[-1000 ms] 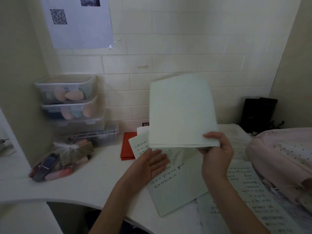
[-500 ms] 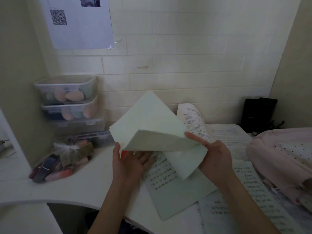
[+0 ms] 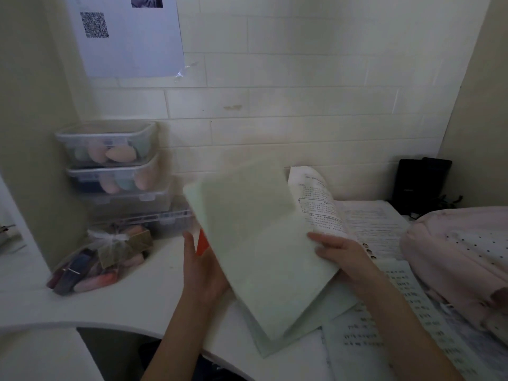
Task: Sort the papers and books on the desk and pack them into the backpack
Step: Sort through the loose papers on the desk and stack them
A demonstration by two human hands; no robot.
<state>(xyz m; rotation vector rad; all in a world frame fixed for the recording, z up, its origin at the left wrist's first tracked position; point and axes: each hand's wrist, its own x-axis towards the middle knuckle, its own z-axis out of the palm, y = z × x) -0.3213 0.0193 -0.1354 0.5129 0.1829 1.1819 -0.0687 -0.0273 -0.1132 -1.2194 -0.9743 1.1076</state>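
both hands hold a pale green booklet [image 3: 258, 243] tilted above the tabletop [image 3: 132, 292]. left hand [image 3: 202, 270] supports its 9 o'clock edge from beneath, fingers hidden; right hand [image 3: 341, 254] pinches its 3 o'clock edge. pink backpack [image 3: 456, 251] lies at 3 o'clock, printed papers [image 3: 373, 226] between.

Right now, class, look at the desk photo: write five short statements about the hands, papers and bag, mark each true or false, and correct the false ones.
1. Both hands hold the pale green booklet. True: left hand under its left edge, right hand at its right edge.
2. The pink backpack lies at the desk's right side. True.
3. The booklet is already inside the backpack. False: it is held above the desk.
4. The stacked clear plastic boxes stand to the right of the backpack. False: they stand at the left, against the wall.
5. Printed sheets lie on the desk beside the backpack. True.
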